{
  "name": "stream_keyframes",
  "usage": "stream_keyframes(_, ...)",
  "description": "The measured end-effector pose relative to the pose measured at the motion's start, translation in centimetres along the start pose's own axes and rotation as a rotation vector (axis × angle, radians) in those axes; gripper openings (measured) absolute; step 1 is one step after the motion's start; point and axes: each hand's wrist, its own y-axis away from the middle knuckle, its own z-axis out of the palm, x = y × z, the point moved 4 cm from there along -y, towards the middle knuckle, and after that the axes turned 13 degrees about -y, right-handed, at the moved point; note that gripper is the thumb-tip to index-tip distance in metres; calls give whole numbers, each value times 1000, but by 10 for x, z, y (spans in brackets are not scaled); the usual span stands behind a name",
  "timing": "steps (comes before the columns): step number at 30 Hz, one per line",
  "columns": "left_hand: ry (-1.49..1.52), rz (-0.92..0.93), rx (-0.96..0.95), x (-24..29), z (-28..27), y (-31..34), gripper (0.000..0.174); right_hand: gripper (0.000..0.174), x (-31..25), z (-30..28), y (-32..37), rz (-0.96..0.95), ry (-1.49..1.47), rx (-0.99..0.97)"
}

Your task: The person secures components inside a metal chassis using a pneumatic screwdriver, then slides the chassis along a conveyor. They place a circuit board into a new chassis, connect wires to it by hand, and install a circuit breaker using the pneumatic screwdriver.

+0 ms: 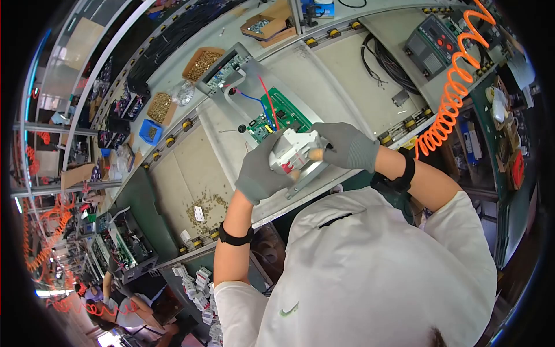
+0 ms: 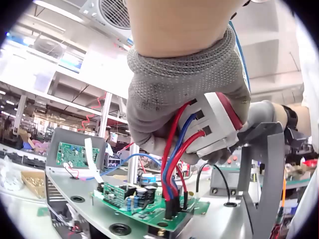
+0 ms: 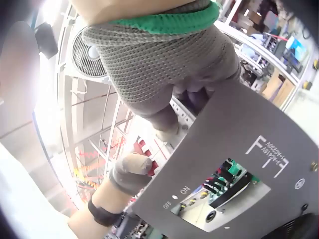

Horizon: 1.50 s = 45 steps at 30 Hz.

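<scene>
Left hand [image 1: 260, 172] and right hand [image 1: 350, 144] hold breaker [image 1: 296, 146] near edge of panel [image 3: 214, 142]

On the gray panel [image 3: 204, 149], ON [image 3: 185, 190] can be read between 5 and 6 o'clock from the centre of the right wrist view and OFF [image 3: 167, 204] near 6, while between 3 and 4 a large F [image 3: 256, 145] is followed by less certain characters, with AC220V [image 3: 275, 150] printed small beside them. Toward 4 o'clock a circled sign [image 3: 299, 183] is borne by the same panel. In the head view, a green swoosh [image 1: 288, 313] is shown at 6 o'clock on the white shirt [image 1: 370, 260].
</scene>
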Motion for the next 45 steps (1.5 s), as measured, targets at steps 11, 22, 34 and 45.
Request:
stream_keyframes(11,-443,259,-154,-17,20,-4,75,51,65,24,36,108,-907,260)
stream_keyframes(22,-475,332,-138,-5,39,-17,70,52,71,27,32,-11,-733,334)
stream_keyframes(34,-310,405,-44,-7,36,-18,66,61,68,28,30,82,-666,329)
stream_keyframes(45,-105,230,-158,-9,36,-20,73,62,64,28,31,112,-607,350)
